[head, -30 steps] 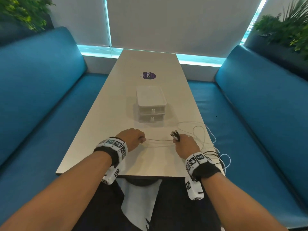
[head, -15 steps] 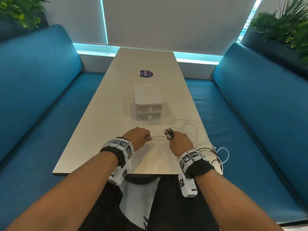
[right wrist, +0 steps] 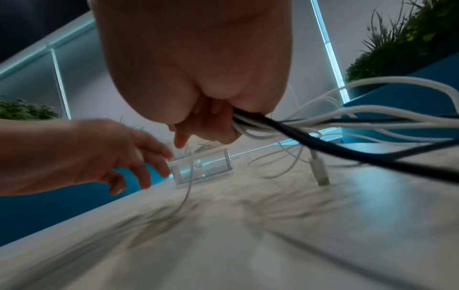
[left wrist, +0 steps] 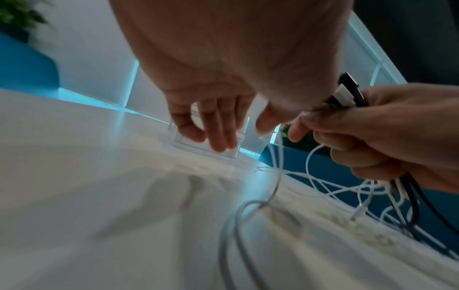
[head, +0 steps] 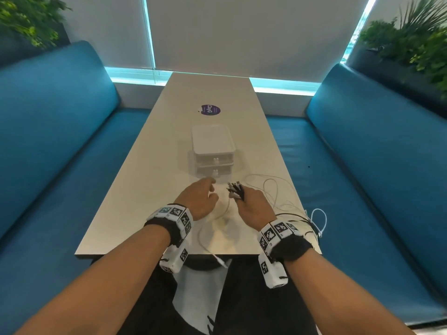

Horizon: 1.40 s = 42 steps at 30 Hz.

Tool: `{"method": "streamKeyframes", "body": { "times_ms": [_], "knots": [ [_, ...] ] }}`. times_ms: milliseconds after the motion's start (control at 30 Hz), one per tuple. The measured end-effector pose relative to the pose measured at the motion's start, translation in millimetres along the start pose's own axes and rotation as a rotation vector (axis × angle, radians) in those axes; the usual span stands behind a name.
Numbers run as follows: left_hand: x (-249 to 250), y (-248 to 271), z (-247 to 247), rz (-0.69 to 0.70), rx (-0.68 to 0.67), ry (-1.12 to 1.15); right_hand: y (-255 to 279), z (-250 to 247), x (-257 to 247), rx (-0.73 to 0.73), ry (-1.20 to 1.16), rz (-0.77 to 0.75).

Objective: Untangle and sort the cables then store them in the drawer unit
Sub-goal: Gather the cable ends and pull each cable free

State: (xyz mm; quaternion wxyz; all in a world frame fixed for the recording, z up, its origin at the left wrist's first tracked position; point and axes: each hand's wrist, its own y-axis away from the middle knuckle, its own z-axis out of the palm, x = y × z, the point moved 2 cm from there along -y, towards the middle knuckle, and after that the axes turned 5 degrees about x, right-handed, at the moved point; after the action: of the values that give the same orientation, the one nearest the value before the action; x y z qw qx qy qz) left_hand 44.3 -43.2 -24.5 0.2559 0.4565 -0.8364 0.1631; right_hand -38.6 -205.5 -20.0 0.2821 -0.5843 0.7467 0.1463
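Note:
A clear two-drawer unit [head: 212, 151] stands mid-table, both drawers closed. My right hand [head: 244, 201] grips a bundle of black and white cable ends [head: 235, 189], plugs pointing up; in the right wrist view the cables [right wrist: 323, 121] fan out of the fist to the right. My left hand [head: 210, 187] is open, holding nothing, its fingers stretched toward the lower drawer [left wrist: 196, 148] without clearly touching it. One slack white cable [head: 219, 220] lies between my hands and runs off the table's near edge.
Loose loops of white cable [head: 273, 189] lie on the table [head: 145, 189] right of my right hand, and some hang over the right edge [head: 319, 221]. A purple sticker [head: 210, 110] lies beyond the unit. Blue benches [head: 60, 153] flank the table.
My left hand let go of the white cable it pulled taut and moved forward toward the drawer unit. That cable now lies slack. The right hand keeps its bundle.

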Motion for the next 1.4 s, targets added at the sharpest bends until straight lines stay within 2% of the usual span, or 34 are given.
{"method": "streamKeyframes", "body": {
  "times_ms": [67, 133, 200, 267, 367, 600, 800, 967, 1033, 1133, 1267, 1400],
  "knots": [
    [10.2, 2.7, -8.3, 0.103, 0.138, 0.180, -1.4, 0.5, -3.2, -0.041, 0.015, 0.003],
    [26.1, 7.6, -11.4, 0.203, 0.150, 0.267, 0.6, 2.6, -10.1, -0.072, 0.028, -0.012],
    [39.1, 10.0, -9.5, 0.232, 0.101, 0.201, 3.2, 4.1, -20.8, -0.108, 0.050, -0.035],
    [45.2, 10.0, -7.3, 0.251, 0.155, 0.000, 2.8, 6.1, -30.3, -0.145, 0.084, -0.069],
    [46.3, 10.7, -9.0, 0.214, 0.277, -0.107, 1.2, 5.9, -38.9, -0.181, 0.100, -0.081],
    [45.1, 7.3, -6.1, 0.081, 0.311, -0.297, -2.3, 13.5, -35.6, -0.184, 0.024, -0.021],
    [37.9, 4.7, -5.5, 0.040, 0.177, 0.031, -9.4, 33.0, -22.4, -0.189, -0.054, 0.046],
    [41.8, 4.5, 0.2, -0.003, 0.168, 0.099, -12.8, 39.6, -9.1, -0.189, -0.149, 0.062],
    [41.0, 0.7, 1.2, -0.029, 0.163, 0.155, -17.7, 44.8, 0.5, -0.239, -0.195, 0.048],
    [43.3, -2.0, -3.0, -0.016, 0.121, 0.140, -10.5, 31.6, -11.7, -0.252, -0.248, 0.039],
    [41.1, -6.4, -17.6, -0.019, 0.150, 0.178, -4.8, 13.4, -28.9, -0.280, -0.371, 0.058],
    [43.8, -8.6, -29.2, 0.011, 0.201, 0.244, -6.7, -1.3, -35.9, -0.294, -0.368, 0.025]
  ]
}}
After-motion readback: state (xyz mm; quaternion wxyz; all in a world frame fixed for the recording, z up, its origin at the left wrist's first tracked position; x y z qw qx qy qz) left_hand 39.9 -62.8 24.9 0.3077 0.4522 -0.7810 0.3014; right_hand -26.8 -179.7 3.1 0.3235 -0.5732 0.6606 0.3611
